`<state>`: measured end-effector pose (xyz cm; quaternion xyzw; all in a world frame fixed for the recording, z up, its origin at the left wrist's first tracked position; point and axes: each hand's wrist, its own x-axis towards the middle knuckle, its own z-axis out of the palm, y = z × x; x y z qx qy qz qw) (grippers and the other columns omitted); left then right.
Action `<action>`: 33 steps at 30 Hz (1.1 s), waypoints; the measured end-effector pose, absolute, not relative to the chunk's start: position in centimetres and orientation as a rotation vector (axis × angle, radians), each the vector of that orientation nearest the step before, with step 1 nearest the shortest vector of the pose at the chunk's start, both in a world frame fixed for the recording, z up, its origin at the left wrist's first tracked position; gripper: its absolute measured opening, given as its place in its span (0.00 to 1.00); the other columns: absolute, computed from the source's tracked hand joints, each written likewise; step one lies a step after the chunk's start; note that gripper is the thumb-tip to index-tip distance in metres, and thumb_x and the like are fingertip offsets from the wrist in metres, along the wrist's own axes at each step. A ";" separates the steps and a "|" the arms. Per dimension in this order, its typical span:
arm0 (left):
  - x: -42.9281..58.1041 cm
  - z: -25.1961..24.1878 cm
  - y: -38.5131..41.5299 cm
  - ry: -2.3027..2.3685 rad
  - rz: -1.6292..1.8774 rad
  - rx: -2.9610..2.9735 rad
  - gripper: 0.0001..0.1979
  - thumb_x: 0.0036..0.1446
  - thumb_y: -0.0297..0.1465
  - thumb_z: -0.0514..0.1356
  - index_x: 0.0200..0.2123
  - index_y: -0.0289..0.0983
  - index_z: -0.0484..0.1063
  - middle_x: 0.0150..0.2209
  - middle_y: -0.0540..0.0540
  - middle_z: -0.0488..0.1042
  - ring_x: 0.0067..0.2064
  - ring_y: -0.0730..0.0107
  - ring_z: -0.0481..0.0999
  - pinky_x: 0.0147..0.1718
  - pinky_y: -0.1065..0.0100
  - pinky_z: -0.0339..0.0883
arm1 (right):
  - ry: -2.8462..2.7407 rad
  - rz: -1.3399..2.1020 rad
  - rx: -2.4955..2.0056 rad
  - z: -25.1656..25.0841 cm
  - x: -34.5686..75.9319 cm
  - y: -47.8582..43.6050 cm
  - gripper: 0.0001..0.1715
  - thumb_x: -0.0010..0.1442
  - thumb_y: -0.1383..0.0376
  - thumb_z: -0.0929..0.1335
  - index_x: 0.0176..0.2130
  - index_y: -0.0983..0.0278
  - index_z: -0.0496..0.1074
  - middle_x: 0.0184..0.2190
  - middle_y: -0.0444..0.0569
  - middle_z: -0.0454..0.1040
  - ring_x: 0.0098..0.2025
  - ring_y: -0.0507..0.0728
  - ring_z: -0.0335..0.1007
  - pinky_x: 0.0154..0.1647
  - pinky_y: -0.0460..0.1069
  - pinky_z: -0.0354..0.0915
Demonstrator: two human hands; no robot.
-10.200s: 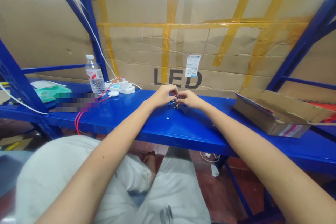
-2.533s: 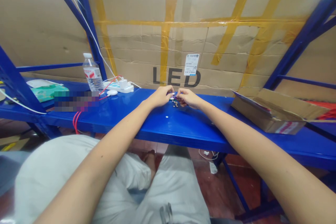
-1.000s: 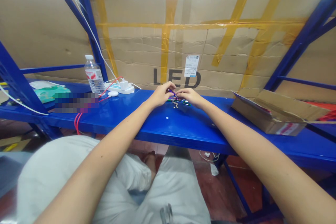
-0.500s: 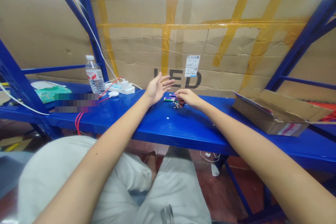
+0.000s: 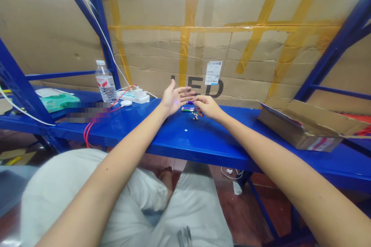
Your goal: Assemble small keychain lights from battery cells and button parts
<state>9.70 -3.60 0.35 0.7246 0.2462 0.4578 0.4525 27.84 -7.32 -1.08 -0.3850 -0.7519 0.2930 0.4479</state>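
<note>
My left hand point(image 5: 173, 98) is held up over the blue shelf with its palm facing right and fingers spread, nothing in it. Between the thumb and fingers of my right hand point(image 5: 210, 108) is a small purple flashlight point(image 5: 189, 102), its front end pointing at my left palm. A violet-white spot of light shows on that palm. Just below lie several small shiny tubes point(image 5: 188, 110), green and purple, beside a cluster of tiny metallic pieces point(image 5: 195, 116) too small to make out. Nearer the shelf edge is a small white disc point(image 5: 186, 130).
A water bottle point(image 5: 105, 83) and a white power strip point(image 5: 135, 94) with cables stand to the left, near a green packet point(image 5: 58, 101). An open cardboard box point(image 5: 307, 127) sits on the right. Behind the blue shelf point(image 5: 214, 139) rises a large taped carton point(image 5: 150, 46).
A violet light spot has appeared on my left palm. The flashlight in my right hand shows more of its purple body and points at that palm. The tubes stay put.
</note>
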 end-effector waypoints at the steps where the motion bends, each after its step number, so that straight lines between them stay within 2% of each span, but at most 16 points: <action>1: 9.7 0.3 -3.6 0.624 1.122 1.813 0.41 0.60 0.60 0.43 0.58 0.34 0.69 0.55 0.32 0.76 0.57 0.45 0.74 0.51 0.51 0.69 | -1.855 0.725 -0.958 -1.0 27.8 -7.4 0.09 0.57 0.65 0.64 0.36 0.64 0.74 0.12 0.39 0.62 0.15 0.51 0.58 0.18 0.47 0.57; 5: 9.6 0.3 -3.3 0.652 1.097 1.902 0.42 0.59 0.61 0.43 0.60 0.36 0.67 0.56 0.34 0.75 0.57 0.44 0.74 0.50 0.51 0.69 | -1.832 0.727 -0.966 -0.9 27.9 -7.4 0.12 0.56 0.65 0.65 0.39 0.65 0.75 0.12 0.39 0.63 0.15 0.52 0.59 0.18 0.48 0.58; 10: 9.2 0.4 -3.3 0.630 1.067 1.933 0.40 0.59 0.61 0.46 0.62 0.39 0.66 0.57 0.36 0.75 0.58 0.43 0.73 0.50 0.50 0.68 | -1.796 0.716 -0.945 -0.9 28.2 -7.2 0.10 0.56 0.63 0.66 0.36 0.64 0.75 0.13 0.39 0.61 0.15 0.51 0.56 0.19 0.48 0.58; 20: 8.9 0.6 -3.6 0.547 1.000 1.859 0.43 0.58 0.62 0.44 0.63 0.36 0.66 0.58 0.33 0.73 0.61 0.43 0.71 0.52 0.51 0.68 | -1.837 0.667 -0.933 -0.8 28.3 -7.4 0.11 0.54 0.66 0.64 0.34 0.65 0.76 0.12 0.39 0.60 0.16 0.50 0.54 0.20 0.48 0.57; 27: 8.9 0.6 -3.5 0.508 0.972 1.726 0.43 0.58 0.61 0.45 0.61 0.33 0.69 0.55 0.31 0.75 0.61 0.44 0.70 0.55 0.52 0.66 | -1.884 0.525 -0.961 -0.1 28.3 -8.2 0.12 0.54 0.69 0.62 0.32 0.66 0.75 0.15 0.42 0.65 0.18 0.51 0.57 0.22 0.47 0.57; 33: 9.1 0.6 -3.8 0.320 0.892 1.359 0.48 0.60 0.60 0.36 0.65 0.30 0.61 0.57 0.28 0.73 0.62 0.42 0.69 0.58 0.49 0.62 | -1.900 0.430 -0.878 0.1 28.2 -8.5 0.12 0.52 0.69 0.63 0.31 0.67 0.76 0.20 0.46 0.72 0.25 0.53 0.67 0.31 0.49 0.66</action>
